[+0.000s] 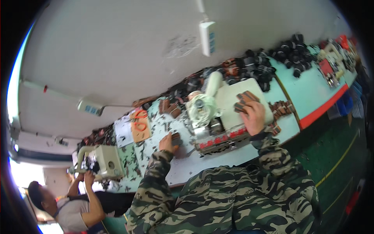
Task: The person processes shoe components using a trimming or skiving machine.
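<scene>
My right hand (pixel 255 117) is closed round a small bundle of brown and black strips (pixel 245 100), above the pale flat top of a bench machine (pixel 230 95). My left hand (pixel 167 143), left of that machine, grips a dark piece with a brown edge (pixel 176 139) just over the white tabletop (pixel 181 165); its exact kind is unclear. Along the machine's near edge runs a row of red parts (pixel 222 138). A coil of white cord (pixel 202 110) and a white roll (pixel 214 83) sit at its left side.
Brown bundles (pixel 281 109) lie right of the machine, with black bundles (pixel 257 68) heaped behind it. Orange-handled scissors (pixel 141 121) rest on a tan sheet (pixel 141 134). Dark scraps litter the table. At far left, a co-worker (pixel 74 210) works at another machine (pixel 109 162).
</scene>
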`<state>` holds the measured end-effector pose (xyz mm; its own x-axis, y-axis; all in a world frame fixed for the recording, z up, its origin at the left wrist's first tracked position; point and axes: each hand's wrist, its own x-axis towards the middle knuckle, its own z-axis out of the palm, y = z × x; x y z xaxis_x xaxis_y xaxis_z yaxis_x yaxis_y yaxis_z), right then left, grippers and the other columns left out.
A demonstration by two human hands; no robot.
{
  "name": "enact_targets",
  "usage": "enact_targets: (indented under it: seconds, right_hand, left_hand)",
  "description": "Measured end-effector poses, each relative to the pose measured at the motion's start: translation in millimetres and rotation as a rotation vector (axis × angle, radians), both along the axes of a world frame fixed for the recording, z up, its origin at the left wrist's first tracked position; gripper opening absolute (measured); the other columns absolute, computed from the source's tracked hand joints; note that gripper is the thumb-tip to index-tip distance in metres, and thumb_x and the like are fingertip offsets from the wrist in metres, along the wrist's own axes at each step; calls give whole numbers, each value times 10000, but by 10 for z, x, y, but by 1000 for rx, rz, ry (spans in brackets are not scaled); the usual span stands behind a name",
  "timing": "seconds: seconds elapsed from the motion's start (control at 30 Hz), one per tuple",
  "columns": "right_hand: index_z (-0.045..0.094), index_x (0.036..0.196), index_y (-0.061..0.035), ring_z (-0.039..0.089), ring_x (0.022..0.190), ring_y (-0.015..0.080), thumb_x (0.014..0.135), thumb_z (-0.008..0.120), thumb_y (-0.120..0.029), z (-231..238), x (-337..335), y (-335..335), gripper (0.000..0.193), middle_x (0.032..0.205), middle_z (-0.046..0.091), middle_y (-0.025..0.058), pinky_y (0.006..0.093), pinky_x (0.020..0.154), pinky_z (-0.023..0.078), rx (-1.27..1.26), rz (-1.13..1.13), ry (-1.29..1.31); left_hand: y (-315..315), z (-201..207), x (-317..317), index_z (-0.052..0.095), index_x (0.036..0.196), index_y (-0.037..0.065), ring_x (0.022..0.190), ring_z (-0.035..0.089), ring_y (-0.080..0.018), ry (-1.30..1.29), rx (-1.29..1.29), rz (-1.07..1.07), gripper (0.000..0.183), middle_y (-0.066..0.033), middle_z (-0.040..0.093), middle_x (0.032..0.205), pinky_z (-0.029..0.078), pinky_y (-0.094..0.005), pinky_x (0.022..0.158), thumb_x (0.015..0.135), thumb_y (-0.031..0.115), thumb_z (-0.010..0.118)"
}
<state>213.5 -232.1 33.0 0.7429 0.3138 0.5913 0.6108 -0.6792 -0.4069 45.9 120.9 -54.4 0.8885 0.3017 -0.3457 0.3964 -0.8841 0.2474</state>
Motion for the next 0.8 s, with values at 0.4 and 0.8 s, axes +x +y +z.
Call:
enact_targets:
  seconds: [0.4,0.8]
  right_hand:
    - [568,843,-17,547,685,252,678,641,-60,298,-480,51,185,799,559,100,329,613,437,234,140,502]
    - [528,913,-88,566,731,265,720,612,-186,355,-818,218,232,819,539,50,361,585,460,-328,585,481]
  left_hand:
    - [-247,102,-64,525,797,53,772,551,-314,-128,-115,99,302,-130,586,769,430,-394,688,590,165,715]
    - [-1588,1280,151,514,995,55,742,587,-314,-367,-413,-349,361,-147,602,845,455,-380,644,673,128,660]
